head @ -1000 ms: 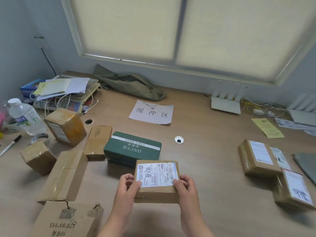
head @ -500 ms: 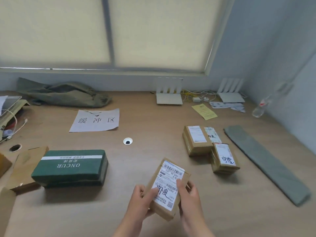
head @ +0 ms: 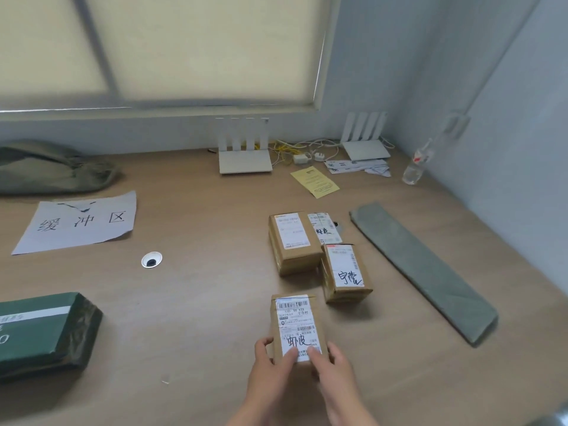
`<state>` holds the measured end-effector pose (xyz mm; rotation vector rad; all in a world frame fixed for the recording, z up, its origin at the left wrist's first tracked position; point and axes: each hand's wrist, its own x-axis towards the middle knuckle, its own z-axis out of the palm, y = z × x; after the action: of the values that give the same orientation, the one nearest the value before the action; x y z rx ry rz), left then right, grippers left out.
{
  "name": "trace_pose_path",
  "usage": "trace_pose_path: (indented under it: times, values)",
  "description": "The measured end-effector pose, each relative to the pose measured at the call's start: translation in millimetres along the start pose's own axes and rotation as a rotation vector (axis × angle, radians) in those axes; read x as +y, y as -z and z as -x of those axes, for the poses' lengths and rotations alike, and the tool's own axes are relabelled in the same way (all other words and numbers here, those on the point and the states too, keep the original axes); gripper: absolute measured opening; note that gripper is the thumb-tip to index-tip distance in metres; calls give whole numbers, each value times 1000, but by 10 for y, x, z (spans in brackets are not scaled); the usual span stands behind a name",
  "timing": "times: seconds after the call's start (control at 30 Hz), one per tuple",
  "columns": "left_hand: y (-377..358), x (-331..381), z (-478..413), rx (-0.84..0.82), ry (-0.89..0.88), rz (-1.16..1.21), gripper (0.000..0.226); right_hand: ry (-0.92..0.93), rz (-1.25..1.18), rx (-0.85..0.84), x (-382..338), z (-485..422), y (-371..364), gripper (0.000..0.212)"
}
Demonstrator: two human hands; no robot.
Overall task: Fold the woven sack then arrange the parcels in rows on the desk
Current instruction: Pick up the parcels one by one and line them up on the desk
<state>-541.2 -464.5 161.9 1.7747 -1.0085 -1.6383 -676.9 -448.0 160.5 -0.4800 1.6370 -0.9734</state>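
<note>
A small brown parcel (head: 295,321) with a white label lies lengthwise in front of me, held at its near end by both hands. My left hand (head: 272,368) grips its left side, my right hand (head: 333,368) its right side. Just beyond it stand two labelled brown parcels, one (head: 293,241) farther back and one (head: 344,272) nearer and to the right, with a flat white-labelled packet (head: 325,227) behind them. The folded grey-green woven sack (head: 421,269) lies as a long strip on the desk's right side. A green parcel (head: 46,332) sits at the left edge.
A paper sign (head: 80,222) with handwriting and a cable hole (head: 151,259) lie on the desk's left half. An olive bag (head: 52,169), two white routers (head: 244,159) (head: 365,147), cables, a yellow slip (head: 315,181) and a clear bottle (head: 415,167) line the back wall.
My view has swung right, away from the pile of boxes on the left. Both hands have carried the labelled parcel to the right and turned it lengthwise, close to the two placed parcels.
</note>
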Motion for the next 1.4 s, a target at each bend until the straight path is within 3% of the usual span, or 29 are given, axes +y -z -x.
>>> trace_pose_path:
  times: [0.1,0.33,0.43,0.47,0.6,0.77,0.9,1.0,1.07,1.17,1.27,1.4]
  values:
    - [-231,31,-229,55,-6,-70,47,-8,24,33,-28,-257,68,26]
    - [-557,199,-590,140,-50,-193,42,48,59,117,-178,-682,185,23]
    - [-684,279,-679,162,-48,-201,42,-3,-8,201,-147,-840,169,66]
    - [-726,296,-708,171,-49,-192,42,-28,-34,204,-149,-873,175,72]
    - [-831,348,-771,201,-52,-161,47,-53,-94,202,-228,-990,244,33]
    - [-899,437,-839,206,-33,-109,48,-30,-90,203,-272,-1117,261,21]
    - [-922,481,-903,178,-31,-76,56,11,-53,228,-263,-1233,243,31]
    - [-903,522,-876,166,9,-107,86,17,7,263,-298,-1182,193,59]
    - [-838,556,-786,205,19,-119,90,19,19,334,-322,-1030,150,77]
    - [-632,574,-577,220,-50,-91,82,99,-88,395,-359,-711,47,67]
    - [-313,542,-299,168,-122,-20,62,146,-178,272,-399,-359,-133,49]
    - [256,435,143,215,-229,28,41,156,-171,-39,-450,61,-452,35]
